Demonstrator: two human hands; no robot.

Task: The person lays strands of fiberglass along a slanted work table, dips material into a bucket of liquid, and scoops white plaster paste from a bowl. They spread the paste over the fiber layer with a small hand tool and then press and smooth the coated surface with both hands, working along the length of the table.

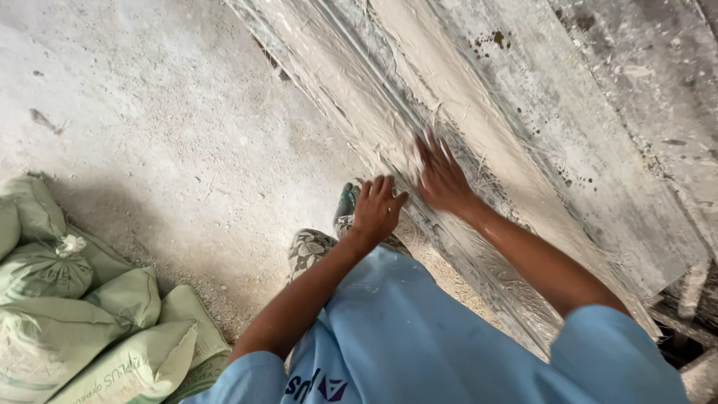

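A long, plaster-coated moulding strip [419,97] with loose fibres runs diagonally from the upper middle to the lower right. My right hand [443,178] lies flat on its wet surface, fingers spread and blurred with motion. My left hand [378,209] rests at the strip's near edge just beside the right, fingers curled loosely, holding nothing that I can see. Both forearms reach out from light blue sleeves.
Several pale green sacks [82,314] are piled on the dusty concrete floor [172,135] at the lower left. A foot in a green sandal [345,203] stands below my left hand. Grey splattered boards [636,112] lie along the right.
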